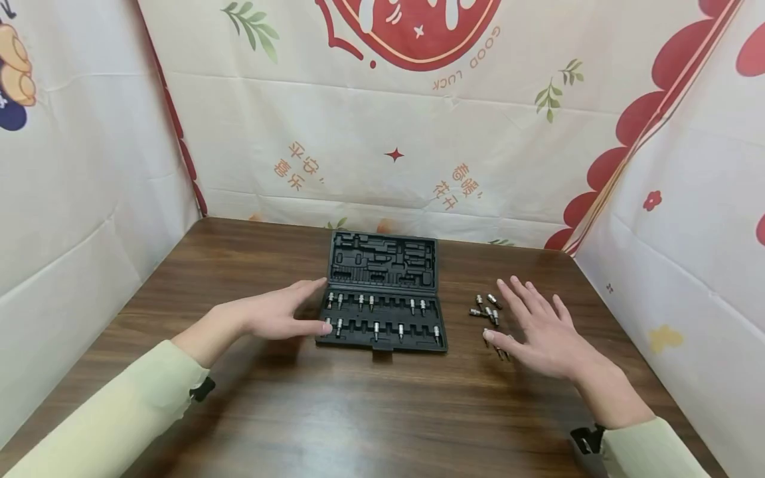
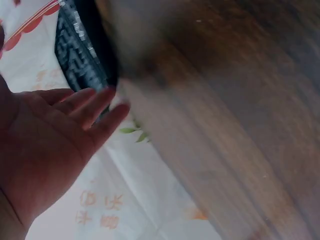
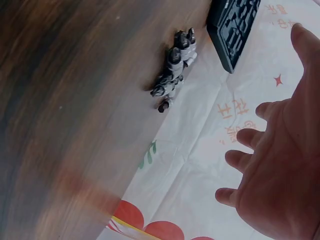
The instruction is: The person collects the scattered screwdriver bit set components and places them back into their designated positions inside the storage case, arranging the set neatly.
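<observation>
A black plastic tool case (image 1: 382, 340) lies unfolded on the table, its lid (image 1: 385, 232) laid back toward the far side. Several silver bit sockets (image 1: 401, 330) stand in slots in its near half, in two rows. By the case's left edge is my left hand (image 1: 271, 313), fingers extended and thumb over the front left corner; whether it touches the case I cannot tell. More bit sockets (image 3: 175, 65) lie loose in a pile right of the case. Next to that pile my right hand (image 1: 546, 332) is spread with nothing in it, its thumb partly covering some pieces.
The brown wooden table (image 1: 335, 425) is bordered at the back by a printed white cloth (image 1: 358, 119). Similar cloth hangs along the left (image 1: 78, 166) and right (image 1: 693, 232) sides. A dark strap (image 1: 588, 438) shows at the right wrist.
</observation>
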Demonstrator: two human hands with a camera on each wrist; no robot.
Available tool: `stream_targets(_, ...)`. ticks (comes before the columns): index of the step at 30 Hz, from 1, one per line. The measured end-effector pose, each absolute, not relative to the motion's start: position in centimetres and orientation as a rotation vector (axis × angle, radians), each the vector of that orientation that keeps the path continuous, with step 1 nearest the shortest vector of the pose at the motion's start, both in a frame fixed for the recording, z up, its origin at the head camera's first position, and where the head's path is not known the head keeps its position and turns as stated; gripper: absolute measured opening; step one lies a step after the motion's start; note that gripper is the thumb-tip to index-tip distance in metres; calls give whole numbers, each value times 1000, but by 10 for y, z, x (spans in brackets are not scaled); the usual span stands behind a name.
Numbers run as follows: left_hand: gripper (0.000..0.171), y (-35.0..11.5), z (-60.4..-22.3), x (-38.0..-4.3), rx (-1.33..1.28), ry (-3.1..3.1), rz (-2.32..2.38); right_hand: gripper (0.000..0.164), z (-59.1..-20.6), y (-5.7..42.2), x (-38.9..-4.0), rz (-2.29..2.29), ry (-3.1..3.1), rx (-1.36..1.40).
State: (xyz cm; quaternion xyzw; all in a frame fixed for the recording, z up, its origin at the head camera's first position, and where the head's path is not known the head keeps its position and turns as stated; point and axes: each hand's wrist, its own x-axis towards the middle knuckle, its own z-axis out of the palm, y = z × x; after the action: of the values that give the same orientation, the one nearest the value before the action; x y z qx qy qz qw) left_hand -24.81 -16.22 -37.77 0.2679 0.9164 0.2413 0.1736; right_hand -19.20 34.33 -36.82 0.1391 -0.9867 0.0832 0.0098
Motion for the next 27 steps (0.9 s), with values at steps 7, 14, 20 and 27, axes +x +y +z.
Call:
stream_targets(7,113,-157,-387,-265,782,2563,651,107,-366,340,-189,267,-3085,445)
stream_targets(14,109,-155,-387,-273,756,2493,675,108,-364,339,-187,298,-3076,436)
stream_targets(20,106,-156,-385,-276,761,2484,688,108,-362,342,-187,333,-3077,419)
stream_targets(27,108,-158,-388,-277,765,2486,690,108,-361,342,-189,353,-3081,408)
